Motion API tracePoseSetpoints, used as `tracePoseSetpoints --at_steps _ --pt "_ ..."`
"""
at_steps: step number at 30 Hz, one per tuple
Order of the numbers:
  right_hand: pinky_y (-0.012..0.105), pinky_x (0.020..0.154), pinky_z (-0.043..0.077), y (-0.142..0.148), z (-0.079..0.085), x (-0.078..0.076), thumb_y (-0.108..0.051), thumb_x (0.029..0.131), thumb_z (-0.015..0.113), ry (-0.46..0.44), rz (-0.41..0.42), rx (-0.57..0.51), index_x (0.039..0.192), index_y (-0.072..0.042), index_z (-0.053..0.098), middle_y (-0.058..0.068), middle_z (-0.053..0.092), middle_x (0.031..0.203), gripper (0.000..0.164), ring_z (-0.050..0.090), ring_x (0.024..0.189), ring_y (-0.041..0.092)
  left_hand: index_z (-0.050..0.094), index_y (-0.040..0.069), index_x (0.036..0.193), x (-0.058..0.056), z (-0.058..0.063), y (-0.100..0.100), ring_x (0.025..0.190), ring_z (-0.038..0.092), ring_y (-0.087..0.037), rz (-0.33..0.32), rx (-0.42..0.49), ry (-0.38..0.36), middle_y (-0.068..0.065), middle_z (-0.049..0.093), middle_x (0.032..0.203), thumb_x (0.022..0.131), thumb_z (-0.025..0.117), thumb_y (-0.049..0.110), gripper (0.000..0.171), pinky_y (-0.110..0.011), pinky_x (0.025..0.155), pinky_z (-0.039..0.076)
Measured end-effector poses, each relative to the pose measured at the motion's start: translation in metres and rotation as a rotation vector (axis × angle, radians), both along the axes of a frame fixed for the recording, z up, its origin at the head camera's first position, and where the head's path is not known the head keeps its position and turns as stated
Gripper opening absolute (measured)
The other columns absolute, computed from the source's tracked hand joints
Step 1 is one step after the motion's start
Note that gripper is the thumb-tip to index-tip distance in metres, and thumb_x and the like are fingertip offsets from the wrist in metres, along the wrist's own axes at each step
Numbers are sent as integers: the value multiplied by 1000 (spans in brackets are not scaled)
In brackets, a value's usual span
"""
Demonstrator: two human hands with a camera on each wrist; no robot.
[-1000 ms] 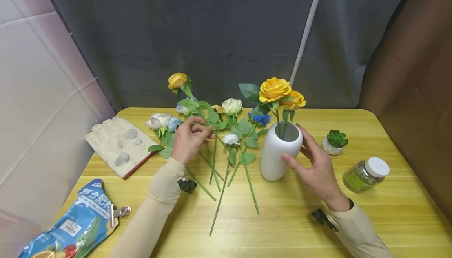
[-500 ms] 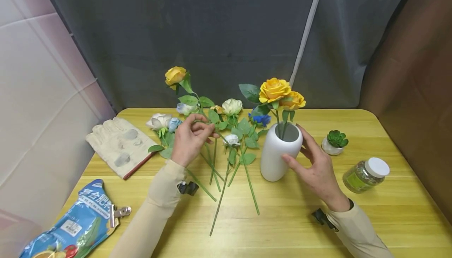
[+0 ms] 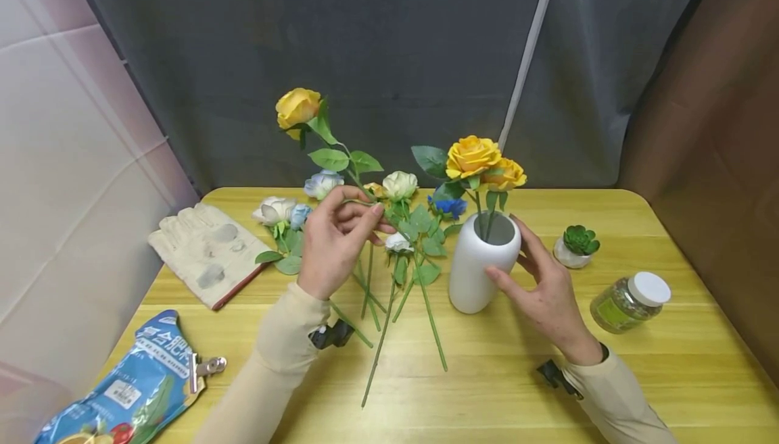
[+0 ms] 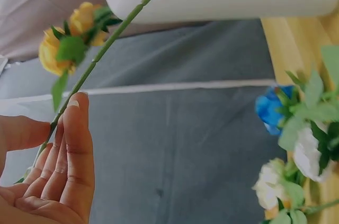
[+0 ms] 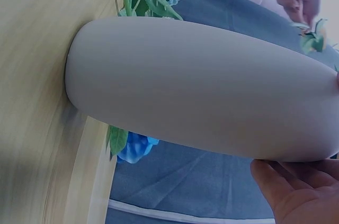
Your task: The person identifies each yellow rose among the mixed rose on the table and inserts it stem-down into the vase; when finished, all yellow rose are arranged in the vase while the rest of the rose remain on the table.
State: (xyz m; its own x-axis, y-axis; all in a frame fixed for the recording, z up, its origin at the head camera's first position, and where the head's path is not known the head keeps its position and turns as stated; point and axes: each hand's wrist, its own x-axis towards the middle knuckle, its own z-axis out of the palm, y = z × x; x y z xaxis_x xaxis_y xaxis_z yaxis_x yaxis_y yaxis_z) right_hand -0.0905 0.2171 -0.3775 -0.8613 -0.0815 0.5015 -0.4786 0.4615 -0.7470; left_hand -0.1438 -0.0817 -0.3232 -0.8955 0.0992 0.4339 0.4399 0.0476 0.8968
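Observation:
In the head view my left hand (image 3: 337, 248) pinches the stem of a yellow rose (image 3: 298, 109), whose bloom points up and to the left. The left wrist view shows the stem (image 4: 95, 61) between thumb and fingers, its bare end slanting up toward the vase. My right hand (image 3: 550, 299) holds the white vase (image 3: 477, 275), thumb in front and fingers around the right side near the rim. It stands upright on the table, as the right wrist view of the vase (image 5: 196, 89) also shows. Two yellow roses (image 3: 473, 155) stand in it.
Several white and blue flowers, among them a white rose (image 3: 399, 185) and a blue flower (image 3: 449, 204), lie between the hands. At the left are a work glove (image 3: 207, 248) and a clipped blue bag (image 3: 130, 383). A potted succulent (image 3: 578, 244) and a jar (image 3: 629, 302) sit right.
My left hand has lifted the yellow rose up off the pile and shifted slightly right; the bloom has risen and moved a little left. The right hand and vase have stayed put.

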Motion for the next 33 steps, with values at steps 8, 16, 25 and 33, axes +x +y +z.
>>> tracePoseSetpoints --at_steps 8,16,25,33 --pt "13 105 46 0 0 -1 5 86 77 13 8 -10 158 -12 40 17 52 153 83 55 134 37 56 -4 107 7 16 13 68 75 -15 -23 72 77 -27 73 88 100 64 2 12 -37 59 62" --pt "14 105 46 0 -1 -1 7 86 77 28 14 -12 158 -11 40 17 52 153 83 55 134 36 55 -5 106 8 21 23 67 75 -16 -25 99 128 -28 73 87 100 63 1 12 -37 59 62" --pt "13 104 47 1 0 -2 5 86 78 33 6 -5 158 -12 40 17 53 152 83 56 133 36 54 -8 105 5 28 33 69 75 -14 -18 146 202 -29 73 86 100 62 -2 12 -37 58 62" --pt "13 104 46 0 -2 -1 4 86 78 19 9 -5 158 -12 40 16 52 152 83 56 133 36 53 -9 104 4 29 37 69 74 -13 -8 172 206 -30 72 86 99 62 -3 12 -37 58 62"
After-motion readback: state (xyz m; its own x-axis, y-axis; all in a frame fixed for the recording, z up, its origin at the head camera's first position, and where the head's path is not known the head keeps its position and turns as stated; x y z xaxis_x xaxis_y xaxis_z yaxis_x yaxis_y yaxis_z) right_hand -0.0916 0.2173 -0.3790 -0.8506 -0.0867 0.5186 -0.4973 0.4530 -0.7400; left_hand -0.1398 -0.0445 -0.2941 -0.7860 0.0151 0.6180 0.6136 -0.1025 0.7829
